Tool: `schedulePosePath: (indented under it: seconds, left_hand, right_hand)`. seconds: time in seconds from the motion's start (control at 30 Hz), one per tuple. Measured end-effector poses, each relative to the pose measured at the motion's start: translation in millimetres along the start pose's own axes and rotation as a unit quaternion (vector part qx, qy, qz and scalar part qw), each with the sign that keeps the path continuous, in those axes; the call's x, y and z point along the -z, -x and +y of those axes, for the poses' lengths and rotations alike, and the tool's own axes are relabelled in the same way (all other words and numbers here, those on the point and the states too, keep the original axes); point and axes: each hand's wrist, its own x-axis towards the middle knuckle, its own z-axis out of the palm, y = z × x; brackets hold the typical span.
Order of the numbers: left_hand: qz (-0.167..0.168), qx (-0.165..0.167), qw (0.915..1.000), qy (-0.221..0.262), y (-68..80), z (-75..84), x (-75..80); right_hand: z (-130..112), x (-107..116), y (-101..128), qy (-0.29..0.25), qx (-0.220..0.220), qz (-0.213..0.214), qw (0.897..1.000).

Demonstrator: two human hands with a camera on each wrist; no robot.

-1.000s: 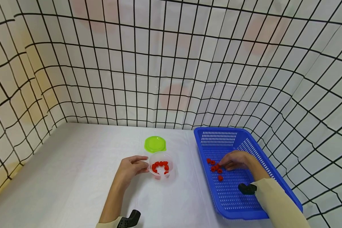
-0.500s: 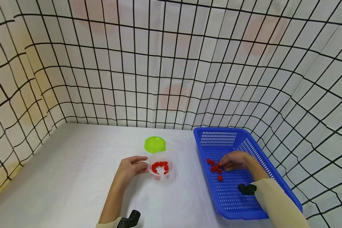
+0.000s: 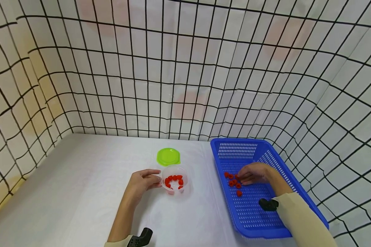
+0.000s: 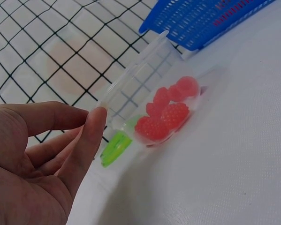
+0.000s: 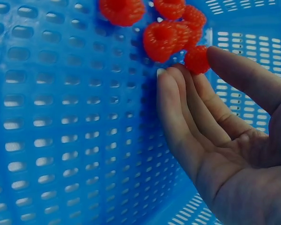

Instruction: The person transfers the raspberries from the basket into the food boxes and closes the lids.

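Note:
A clear plastic tub point(image 3: 175, 185) with several red raspberries point(image 3: 174, 180) stands on the white table. My left hand point(image 3: 142, 183) grips its left side. In the left wrist view the thumb point(image 4: 94, 123) lies on the rim of the tub point(image 4: 145, 84), fingers behind it. My right hand point(image 3: 251, 173) is inside the blue basket point(image 3: 241, 140), at a small heap of raspberries point(image 3: 233, 181). In the right wrist view my right hand point(image 5: 193, 65) has one raspberry point(image 5: 196, 58) pinched between thumb tip and fingertips, beside the others point(image 5: 163, 33).
A green lid point(image 3: 168, 156) lies flat just behind the tub. The basket sits at the table's right, against a grid-patterned wall point(image 3: 185, 68) that closes in the back and both sides. Black camera mounts point(image 3: 268, 204) sit on both wrists.

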Motion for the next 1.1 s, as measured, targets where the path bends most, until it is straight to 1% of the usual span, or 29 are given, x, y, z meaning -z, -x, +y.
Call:
schedulePosePath:
  seconds: [0.07,0.2,0.3,0.4,0.53,0.63,0.83,1.1]
  left_hand:
    - [-0.001,0.0,1.0,-0.001,0.5,0.1,-0.2]
    - [-0.002,0.001,1.0,-0.002,1.5,0.8,-0.4]
    - [-0.002,0.001,1.0,-0.003,1.1,0.9,-0.4]
    - [-0.001,0.002,1.0,-0.004,-0.1,0.6,-0.2]
    - [-0.001,0.007,1.0,-0.003,-1.5,0.3,-0.2]
    - [-0.002,0.007,1.0,-0.001,-1.4,1.0,-0.2]
    - [0.0,0.006,1.0,0.002,-0.5,2.2,-0.4]
    - [-0.002,0.008,1.0,0.006,-1.0,1.4,-0.1]
  right_hand:
    - [-3.3,0.5,1.8,-0.007,0.002,0.0,1.0]
    - [-13.5,0.5,6.5,-0.004,0.014,0.001,1.0]
    - [-24.0,0.4,10.2,0.01,0.025,-0.006,1.0]
    - [-36.0,-0.1,13.4,0.019,0.03,0.001,0.999]
    - [-52.6,-0.8,18.2,0.037,0.05,0.011,0.998]
    - [-65.4,-2.0,22.3,0.044,0.068,0.008,0.997]
    - [-85.9,-10.7,26.9,0.051,0.104,-0.002,0.993]
    - [-110.0,-30.9,32.7,0.057,0.135,-0.005,0.989]
